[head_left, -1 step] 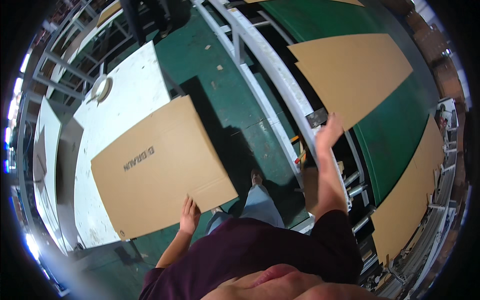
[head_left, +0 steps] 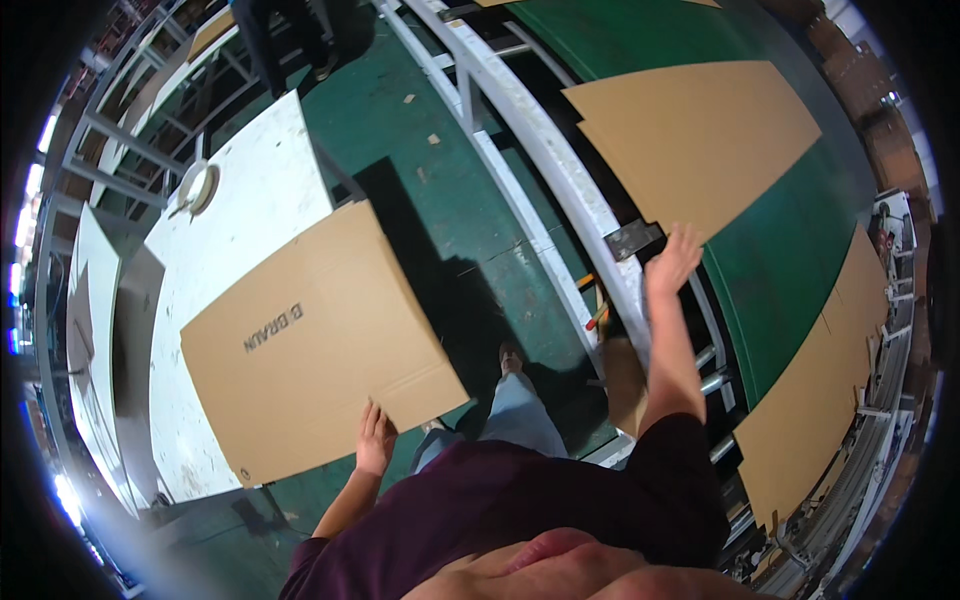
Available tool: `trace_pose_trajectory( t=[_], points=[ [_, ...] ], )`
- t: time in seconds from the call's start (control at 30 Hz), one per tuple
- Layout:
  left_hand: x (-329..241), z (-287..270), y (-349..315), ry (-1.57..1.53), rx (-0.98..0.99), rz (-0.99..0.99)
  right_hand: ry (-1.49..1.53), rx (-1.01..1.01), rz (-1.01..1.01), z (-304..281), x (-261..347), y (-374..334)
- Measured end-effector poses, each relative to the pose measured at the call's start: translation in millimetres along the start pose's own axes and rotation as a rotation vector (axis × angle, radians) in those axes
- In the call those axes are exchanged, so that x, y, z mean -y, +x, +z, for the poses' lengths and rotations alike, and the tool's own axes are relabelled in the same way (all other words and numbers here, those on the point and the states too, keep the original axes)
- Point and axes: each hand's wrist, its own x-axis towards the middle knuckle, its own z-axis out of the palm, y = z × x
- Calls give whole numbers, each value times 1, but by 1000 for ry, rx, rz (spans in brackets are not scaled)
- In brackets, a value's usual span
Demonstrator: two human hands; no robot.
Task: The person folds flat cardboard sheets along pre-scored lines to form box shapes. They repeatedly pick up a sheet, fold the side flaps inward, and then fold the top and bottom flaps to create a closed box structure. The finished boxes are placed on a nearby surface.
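Note:
A flat brown cardboard carton [head_left: 320,350] with dark print lies on the white table [head_left: 270,160] at my left and juts over its right edge. My left hand [head_left: 376,440] rests on the carton's near edge, fingers stretched out over the top; the thumb is hard to make out. On the green conveyor belt [head_left: 775,240] at my right lies a brown cardboard sheet [head_left: 705,140]. Beside its near corner is my right hand [head_left: 674,262], fingers extended, above the conveyor's metal side rail [head_left: 575,175]. Whether the fingertips touch the sheet I cannot tell.
Another cardboard sheet [head_left: 815,400] lies nearer on the conveyor's right side. Metal rollers [head_left: 714,382] show at the near end. A dark bracket [head_left: 635,240] sits on the rail. A tape roll [head_left: 198,187] lies on the table. A person's legs [head_left: 285,45] stand at far left.
The sheet on the belt has slid slightly away from me. My right hand has moved a little to the right, its fingers now straighter. My left hand stays on the carton.

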Motion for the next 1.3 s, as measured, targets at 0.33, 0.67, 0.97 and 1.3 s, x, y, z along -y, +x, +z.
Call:
trace_pose_trajectory(
  t=[0.33,0.67,0.97,1.3],
  points=[
    [-8,6,2,229,43,-101,-17,294,-454,125,-14,170],
    [-16,19,-17,253,10,-142,870,-695,-555,-242,86,179],
    [-16,9,3,232,49,-159,934,-256,143,-37,-8,359],
    [-23,-6,10,184,52,-159,1629,474,767,215,133,221]
  ],
)
